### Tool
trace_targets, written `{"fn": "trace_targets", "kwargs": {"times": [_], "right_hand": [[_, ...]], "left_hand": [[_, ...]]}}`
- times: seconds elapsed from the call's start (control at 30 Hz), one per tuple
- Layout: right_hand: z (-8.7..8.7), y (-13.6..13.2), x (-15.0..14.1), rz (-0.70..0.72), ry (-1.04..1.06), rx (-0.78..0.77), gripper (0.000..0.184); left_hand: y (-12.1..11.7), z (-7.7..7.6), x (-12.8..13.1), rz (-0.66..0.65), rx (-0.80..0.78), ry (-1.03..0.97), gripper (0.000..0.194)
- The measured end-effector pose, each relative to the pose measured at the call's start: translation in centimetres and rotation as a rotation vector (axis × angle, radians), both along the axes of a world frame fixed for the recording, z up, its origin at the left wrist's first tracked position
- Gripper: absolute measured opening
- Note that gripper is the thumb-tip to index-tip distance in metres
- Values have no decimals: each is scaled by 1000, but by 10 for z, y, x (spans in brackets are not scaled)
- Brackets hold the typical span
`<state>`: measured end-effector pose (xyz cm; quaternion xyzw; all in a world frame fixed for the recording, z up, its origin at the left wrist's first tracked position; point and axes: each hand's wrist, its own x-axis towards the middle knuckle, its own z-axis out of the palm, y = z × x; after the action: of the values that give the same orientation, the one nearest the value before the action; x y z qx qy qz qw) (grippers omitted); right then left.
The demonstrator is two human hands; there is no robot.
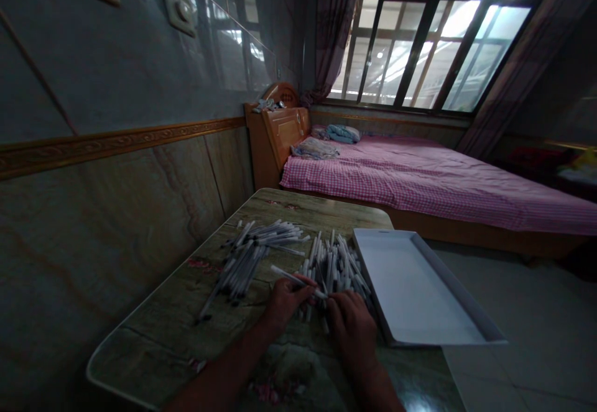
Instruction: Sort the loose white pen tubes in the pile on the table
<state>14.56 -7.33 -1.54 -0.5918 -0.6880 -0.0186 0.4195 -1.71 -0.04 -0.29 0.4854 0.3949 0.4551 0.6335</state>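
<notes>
Pinching a slim white pen (296, 280) between curled fingers (308, 283) of left hand (285, 303) and right hand (351, 327)

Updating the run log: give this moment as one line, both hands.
Left hand: holds slim white plastic pen | Right hand: touches same pen | Nearby: loose white pens, shallow white rectangular tray, wood-patterned tabletop

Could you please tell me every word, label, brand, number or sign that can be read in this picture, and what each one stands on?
None can be read: any markings on the white pens are too small to make out, and neither the white tray nor the wall-mounted plate shows legible text.
</notes>
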Motion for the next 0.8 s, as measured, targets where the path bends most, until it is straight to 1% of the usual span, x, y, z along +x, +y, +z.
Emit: {"fn": "trace_targets", "kwargs": {"times": [0.13, 0.23, 0.33, 0.53, 0.73, 0.8], "right_hand": [[-2, 0, 1, 15, 39, 38, 14], [0, -2, 0, -4, 42, -1, 18], [0, -3, -1, -23, -2, -57, 23], [-2, -1, 0, -16, 42, 7, 15], [2, -1, -3, -18, 29, -45, 25], [1, 0, -3, -14, 46, -27, 23]], "left_hand": [[0, 3, 1, 17, -20, -1, 39], [0, 5, 1, 27, -32, -21, 38], [0, 6, 1, 33, -27, -16, 37], [0, 4, 1, 34, -28, -19, 38], [-1, 8, 2, 43, -35, -39, 35], [-1, 8, 2, 36, -43, -45, 35]]}}
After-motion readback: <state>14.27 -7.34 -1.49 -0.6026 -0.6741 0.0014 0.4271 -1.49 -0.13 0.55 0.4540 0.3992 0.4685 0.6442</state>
